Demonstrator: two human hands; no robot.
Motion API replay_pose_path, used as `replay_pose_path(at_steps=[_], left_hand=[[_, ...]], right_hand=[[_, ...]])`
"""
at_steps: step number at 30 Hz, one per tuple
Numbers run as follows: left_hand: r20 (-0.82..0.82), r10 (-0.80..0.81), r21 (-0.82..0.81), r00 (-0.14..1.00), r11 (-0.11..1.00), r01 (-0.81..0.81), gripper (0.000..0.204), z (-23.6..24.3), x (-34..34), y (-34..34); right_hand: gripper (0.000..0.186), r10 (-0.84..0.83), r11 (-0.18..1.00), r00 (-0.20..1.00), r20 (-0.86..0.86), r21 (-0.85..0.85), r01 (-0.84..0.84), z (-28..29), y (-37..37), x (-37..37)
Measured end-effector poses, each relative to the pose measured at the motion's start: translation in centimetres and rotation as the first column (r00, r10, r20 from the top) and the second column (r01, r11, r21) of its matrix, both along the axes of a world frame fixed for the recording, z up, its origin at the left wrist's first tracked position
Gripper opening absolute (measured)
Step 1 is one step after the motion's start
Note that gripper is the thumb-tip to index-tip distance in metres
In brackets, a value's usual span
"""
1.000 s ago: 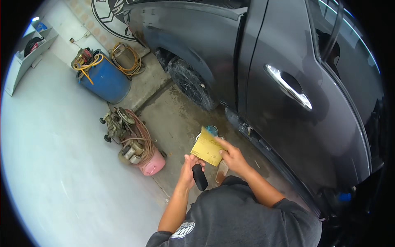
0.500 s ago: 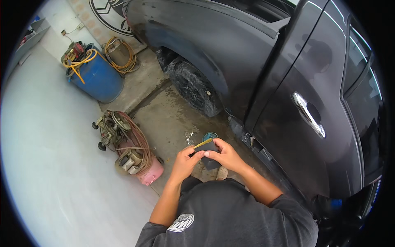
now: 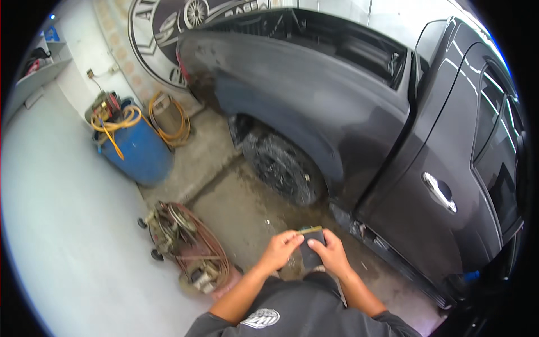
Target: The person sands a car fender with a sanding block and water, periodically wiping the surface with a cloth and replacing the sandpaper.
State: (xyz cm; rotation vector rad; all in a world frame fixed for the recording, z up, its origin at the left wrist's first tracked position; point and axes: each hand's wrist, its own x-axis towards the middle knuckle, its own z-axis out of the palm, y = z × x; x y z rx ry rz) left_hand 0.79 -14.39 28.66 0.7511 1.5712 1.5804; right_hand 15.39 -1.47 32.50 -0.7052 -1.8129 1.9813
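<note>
Low in the middle, my left hand [image 3: 279,249] and my right hand [image 3: 331,253] are closed on a dark grey sheet [image 3: 311,258] with a yellow backing showing along its top edge, like sandpaper. Both thumbs press on its dark face; whether the black block lies inside it I cannot make out. Beyond my hands stands a dark grey pickup, its bed side [image 3: 286,90] dull and patchy, its rear wheel [image 3: 278,171] dusty.
The cab door [image 3: 421,224] is at my right. On the left are a white wall [image 3: 56,202], a compressor [image 3: 191,250] with coiled hose, a blue barrel [image 3: 135,151], a yellow hose coil [image 3: 179,132] on a concrete step [image 3: 196,163], and a shelf [image 3: 42,73].
My left hand held the black block and my right the yellow sheet; now both grip the sheet, dark face up. My view has tilted upward, showing more of the truck bed.
</note>
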Motion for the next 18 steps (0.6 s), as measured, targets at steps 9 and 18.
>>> replay_pose_path(at_steps=[9, 18], left_hand=[[-0.072, -0.090, 0.032, 0.993, 0.995, 0.092, 0.032, 0.5, -1.5, 0.4], [-0.289, -0.207, -0.024, 0.935, 0.978, 0.209, 0.029, 2.8, -1.4, 0.8]], right_hand=[[0.023, -0.118, 0.993, 0.993, -0.022, -0.001, 0.118, -1.0, -1.3, -0.2], [0.023, -0.149, 0.987, 0.987, 0.056, 0.063, 0.145, -1.5, 0.2, 1.7]])
